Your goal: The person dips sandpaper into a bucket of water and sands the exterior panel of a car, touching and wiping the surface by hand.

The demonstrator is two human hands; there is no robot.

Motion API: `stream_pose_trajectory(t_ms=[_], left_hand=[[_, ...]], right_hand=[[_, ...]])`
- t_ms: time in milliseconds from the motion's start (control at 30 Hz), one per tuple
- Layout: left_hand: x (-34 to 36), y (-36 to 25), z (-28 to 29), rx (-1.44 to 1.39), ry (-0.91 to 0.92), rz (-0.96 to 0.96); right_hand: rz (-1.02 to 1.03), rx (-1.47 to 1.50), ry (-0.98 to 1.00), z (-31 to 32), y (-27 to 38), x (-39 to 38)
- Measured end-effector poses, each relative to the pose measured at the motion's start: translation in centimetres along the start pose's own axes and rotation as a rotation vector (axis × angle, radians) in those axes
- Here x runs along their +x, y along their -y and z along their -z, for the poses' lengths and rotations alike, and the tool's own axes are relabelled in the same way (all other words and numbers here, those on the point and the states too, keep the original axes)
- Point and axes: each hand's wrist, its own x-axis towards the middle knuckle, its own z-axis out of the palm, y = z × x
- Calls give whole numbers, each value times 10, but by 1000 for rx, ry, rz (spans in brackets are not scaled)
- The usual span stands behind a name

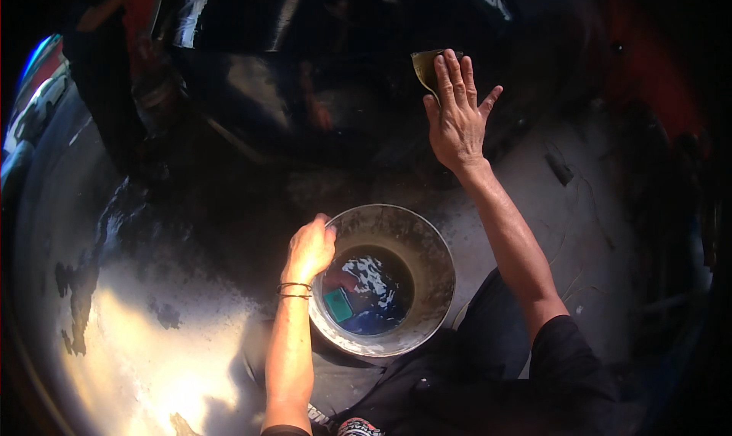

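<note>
Nearby, bucket point(436, 272) with green block point(338, 305)

Head camera looks down into the bucket point(433, 272).

glare on the lower-left floor point(164, 360); deep shadow above; dark, bent edges.

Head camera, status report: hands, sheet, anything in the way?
Left hand gripping bucket at its rim. Right hand flat over sheet, against dark panel. Green block inside bucket. No obstruction visible at sheet.
</note>
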Motion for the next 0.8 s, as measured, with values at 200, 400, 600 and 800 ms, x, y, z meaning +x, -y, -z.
stream_pose_trajectory(t_ms=[200, 400, 600, 800], left_hand=[[-1, 2, -7, -48, 32, 108], [1, -4, 6, -79, 93, 175], [-3, 17, 6, -109, 83, 156], [1, -1, -3, -203, 32, 146]], right_hand=[[74, 328, -96, -4, 136, 53], [144, 445, 119, 48, 66, -38], [788, 349, 1759, 13, 139, -136], [813, 363, 1812, -90, 188, -320]])
